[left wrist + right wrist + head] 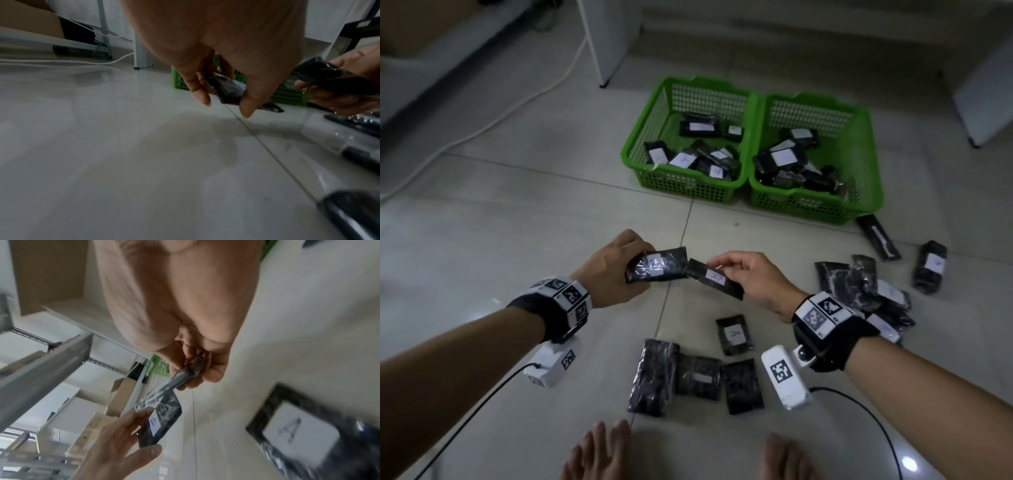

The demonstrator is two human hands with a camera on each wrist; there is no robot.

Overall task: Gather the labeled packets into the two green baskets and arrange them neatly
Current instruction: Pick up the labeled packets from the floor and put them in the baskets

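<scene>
A: Above the floor point(517, 222), left hand point(616, 270) grips packet B point(657, 265); right hand point(753, 281) pinches packet A point(717, 279), corners nearly touching.

B: Both hands closed on their packets, then. Baskets point(751, 109)?

A: Side by side ahead, part-filled, contents jumbled. Loose packets point(698, 375) lie near the feet.

B: Suggest reading each label first, then laying packets flat, label up, not dropping them.

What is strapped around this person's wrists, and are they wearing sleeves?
No sleeves; both forearms are bare. Each wrist carries a black strap with a white band of black square-patterned markers. Below each hangs a small white box bearing one such marker, and a thin black cable trails from it.
</scene>
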